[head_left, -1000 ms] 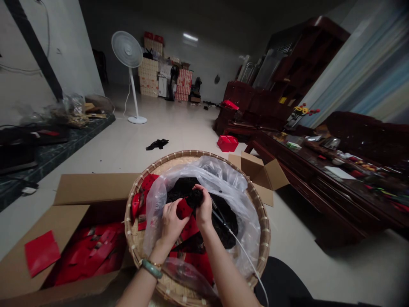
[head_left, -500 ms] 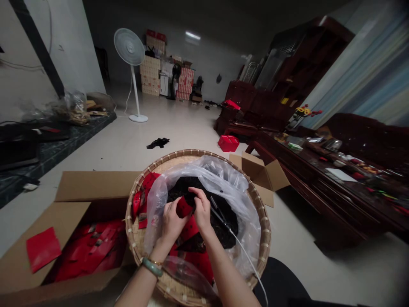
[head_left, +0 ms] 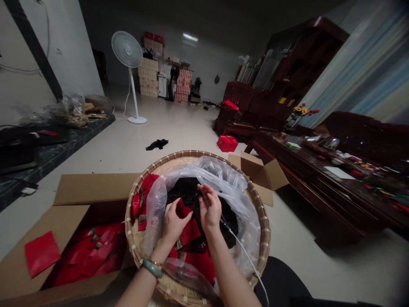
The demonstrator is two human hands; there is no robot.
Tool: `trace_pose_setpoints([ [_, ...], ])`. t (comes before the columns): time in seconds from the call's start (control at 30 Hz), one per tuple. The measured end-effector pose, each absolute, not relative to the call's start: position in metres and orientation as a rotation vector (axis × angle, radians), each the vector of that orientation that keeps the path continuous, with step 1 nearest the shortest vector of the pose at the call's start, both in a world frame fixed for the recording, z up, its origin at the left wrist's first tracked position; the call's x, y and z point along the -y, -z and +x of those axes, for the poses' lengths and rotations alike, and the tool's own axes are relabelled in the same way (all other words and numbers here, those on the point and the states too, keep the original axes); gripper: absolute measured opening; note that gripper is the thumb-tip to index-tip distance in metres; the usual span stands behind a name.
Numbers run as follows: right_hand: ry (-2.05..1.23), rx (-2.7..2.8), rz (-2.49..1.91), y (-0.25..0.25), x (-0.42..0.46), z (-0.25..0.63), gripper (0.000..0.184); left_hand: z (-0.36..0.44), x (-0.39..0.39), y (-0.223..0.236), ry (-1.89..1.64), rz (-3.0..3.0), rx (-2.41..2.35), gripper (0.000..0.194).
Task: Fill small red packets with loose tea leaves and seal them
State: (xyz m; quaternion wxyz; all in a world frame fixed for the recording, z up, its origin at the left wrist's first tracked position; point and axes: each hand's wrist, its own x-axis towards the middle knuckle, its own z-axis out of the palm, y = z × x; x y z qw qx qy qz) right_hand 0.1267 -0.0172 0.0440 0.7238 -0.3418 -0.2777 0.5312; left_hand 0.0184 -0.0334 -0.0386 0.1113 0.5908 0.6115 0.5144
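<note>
My left hand pinches a small red packet between thumb and fingers, its mouth spread. To its right, my right hand is raised with its palm showing and fingers loosely curved; no object shows in it. Both are over a clear plastic bag full of dark, loose, leaf-like material, which lies in a round bamboo basket. More red packets lie on the dark material below my hands. A slim tool with a white cord is partly hidden behind my right hand.
At left stands an open cardboard box holding many red packets; another red packet lies on its flap. A smaller open box is at the basket's right. Beyond are a white fan and a wooden table.
My right hand has moved away from the packet, to the right, and turned its palm into view. It now covers more of the tool. My left hand keeps the packet in nearly the same spot.
</note>
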Motion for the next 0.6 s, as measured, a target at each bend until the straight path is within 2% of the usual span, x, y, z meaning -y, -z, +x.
trace_pose_setpoints([
  [0.6, -1.186, 0.935, -0.644, -0.042, 0.03, 0.126, 0.021, 0.019, 0.033, 0.028, -1.468, 1.792, -1.71, 0.051],
])
